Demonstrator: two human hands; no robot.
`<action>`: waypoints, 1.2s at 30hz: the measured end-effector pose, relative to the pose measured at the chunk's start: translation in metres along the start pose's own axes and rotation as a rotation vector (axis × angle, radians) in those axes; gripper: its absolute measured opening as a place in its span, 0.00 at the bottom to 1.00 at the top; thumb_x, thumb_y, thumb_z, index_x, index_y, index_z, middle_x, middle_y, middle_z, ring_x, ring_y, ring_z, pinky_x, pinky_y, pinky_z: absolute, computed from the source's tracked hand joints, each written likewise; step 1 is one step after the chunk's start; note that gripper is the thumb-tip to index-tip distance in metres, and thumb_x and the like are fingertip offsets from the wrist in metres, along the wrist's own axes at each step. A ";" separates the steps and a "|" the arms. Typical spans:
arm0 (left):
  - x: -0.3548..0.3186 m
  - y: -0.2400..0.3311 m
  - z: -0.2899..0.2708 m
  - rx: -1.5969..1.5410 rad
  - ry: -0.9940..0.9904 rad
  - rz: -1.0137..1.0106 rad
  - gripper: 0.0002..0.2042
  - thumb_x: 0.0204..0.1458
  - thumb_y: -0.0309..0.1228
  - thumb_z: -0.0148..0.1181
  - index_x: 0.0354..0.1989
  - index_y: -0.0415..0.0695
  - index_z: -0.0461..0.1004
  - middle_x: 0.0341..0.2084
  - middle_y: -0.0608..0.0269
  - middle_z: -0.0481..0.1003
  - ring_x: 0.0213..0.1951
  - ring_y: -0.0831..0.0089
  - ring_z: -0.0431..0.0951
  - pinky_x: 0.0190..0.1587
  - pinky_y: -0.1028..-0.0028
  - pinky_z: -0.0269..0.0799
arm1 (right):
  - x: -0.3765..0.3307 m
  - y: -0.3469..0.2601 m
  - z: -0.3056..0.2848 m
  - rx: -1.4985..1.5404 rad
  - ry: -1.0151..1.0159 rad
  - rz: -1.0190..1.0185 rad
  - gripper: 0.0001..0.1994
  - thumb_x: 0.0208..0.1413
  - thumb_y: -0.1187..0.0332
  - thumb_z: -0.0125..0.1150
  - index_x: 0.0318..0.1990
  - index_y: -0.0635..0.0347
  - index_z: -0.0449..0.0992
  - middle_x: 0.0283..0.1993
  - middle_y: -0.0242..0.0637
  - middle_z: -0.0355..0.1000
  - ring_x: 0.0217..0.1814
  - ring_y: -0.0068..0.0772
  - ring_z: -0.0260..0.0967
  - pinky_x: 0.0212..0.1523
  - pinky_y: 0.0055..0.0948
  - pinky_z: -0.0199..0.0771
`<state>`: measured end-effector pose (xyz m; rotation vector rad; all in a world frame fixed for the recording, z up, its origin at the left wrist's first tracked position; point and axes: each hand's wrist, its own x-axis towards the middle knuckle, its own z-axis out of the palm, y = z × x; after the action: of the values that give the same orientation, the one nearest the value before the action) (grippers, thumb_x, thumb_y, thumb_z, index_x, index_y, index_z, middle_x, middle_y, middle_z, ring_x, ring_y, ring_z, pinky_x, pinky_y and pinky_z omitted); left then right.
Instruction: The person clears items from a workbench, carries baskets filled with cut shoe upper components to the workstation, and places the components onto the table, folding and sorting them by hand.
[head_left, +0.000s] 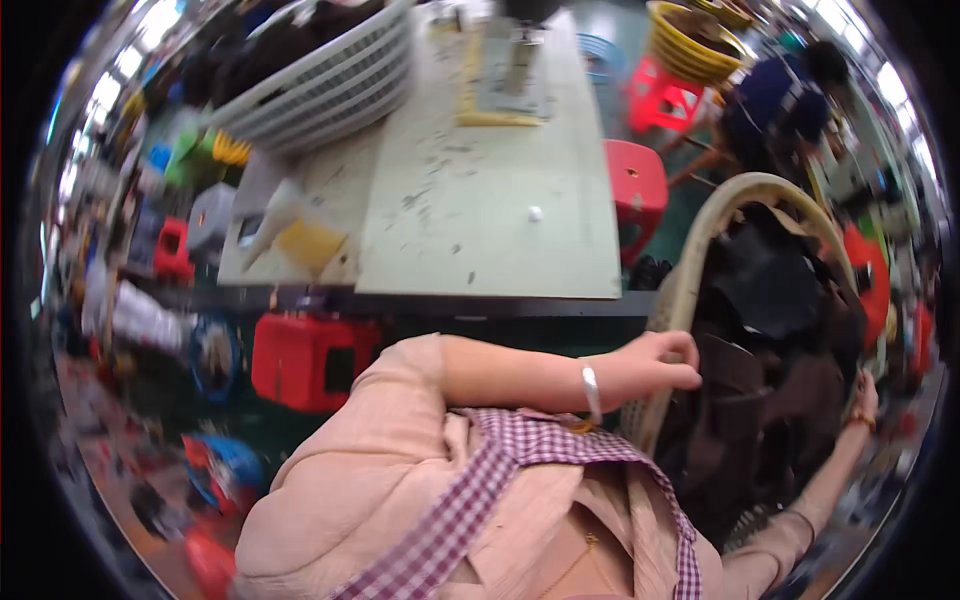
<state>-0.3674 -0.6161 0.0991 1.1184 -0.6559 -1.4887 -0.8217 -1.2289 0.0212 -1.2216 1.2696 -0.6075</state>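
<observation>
A large cream plastic basket [697,250] stands tilted at my right side, filled with dark brown and black flat pieces [765,290] that look like leather or cloth. My left hand [655,365] reaches across my body to the basket's near left rim. Its fingers are loosely curled with a gap between thumb and forefinger, and nothing shows in them. On the far right side of the basket, my right hand [866,398] is closed at the rim; most of its fingers are hidden or blurred.
Ahead stands a pale worktable [490,220] with a machine [520,70] and a white basket [330,90] of dark pieces. Red stools [636,185] stand beside and below it. At the upper right, a person [775,110] sits near yellow baskets [695,45].
</observation>
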 end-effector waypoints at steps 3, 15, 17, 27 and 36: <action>-0.048 0.008 -0.007 0.078 -0.026 0.180 0.15 0.45 0.40 0.59 0.35 0.44 0.67 0.29 0.61 0.65 0.29 0.78 0.66 0.31 0.78 0.62 | -0.013 -0.105 0.024 -0.105 0.055 -0.213 0.25 0.53 0.57 0.56 0.55 0.63 0.67 0.56 0.34 0.66 0.58 0.31 0.62 0.60 0.26 0.56; -0.268 0.049 -0.061 0.192 0.273 0.477 0.15 0.46 0.39 0.58 0.39 0.44 0.67 0.36 0.60 0.62 0.39 0.73 0.63 0.45 0.73 0.60 | -0.126 -0.284 0.433 -0.174 -0.311 -0.336 0.17 0.46 0.61 0.64 0.44 0.55 0.74 0.40 0.27 0.73 0.42 0.21 0.68 0.44 0.24 0.64; -0.286 0.031 -0.079 0.170 0.356 0.472 0.16 0.46 0.38 0.57 0.40 0.43 0.67 0.36 0.60 0.63 0.36 0.74 0.65 0.42 0.75 0.62 | -0.147 -0.259 0.542 -0.151 -0.330 -0.475 0.11 0.45 0.62 0.64 0.34 0.55 0.76 0.32 0.26 0.72 0.31 0.20 0.66 0.30 0.19 0.64; -0.310 -0.010 -0.150 -0.005 0.195 0.391 0.23 0.48 0.35 0.57 0.53 0.43 0.63 0.40 0.60 0.68 0.40 0.74 0.69 0.42 0.72 0.71 | -0.093 -0.217 0.830 -0.686 -0.834 -0.500 0.24 0.56 0.57 0.50 0.55 0.63 0.65 0.51 0.38 0.66 0.46 0.32 0.66 0.48 0.31 0.66; -0.413 0.077 -0.257 0.892 1.197 0.646 0.12 0.46 0.29 0.55 0.39 0.38 0.71 0.34 0.54 0.72 0.39 0.64 0.72 0.44 0.69 0.67 | -0.122 -0.147 0.774 -0.641 -0.567 -0.338 0.21 0.55 0.59 0.51 0.53 0.62 0.66 0.49 0.37 0.66 0.45 0.31 0.66 0.46 0.30 0.67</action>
<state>-0.1248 -0.1958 0.1829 1.9198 -0.6788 0.2155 -0.0974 -0.9023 0.0841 -1.9938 0.7861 -0.0460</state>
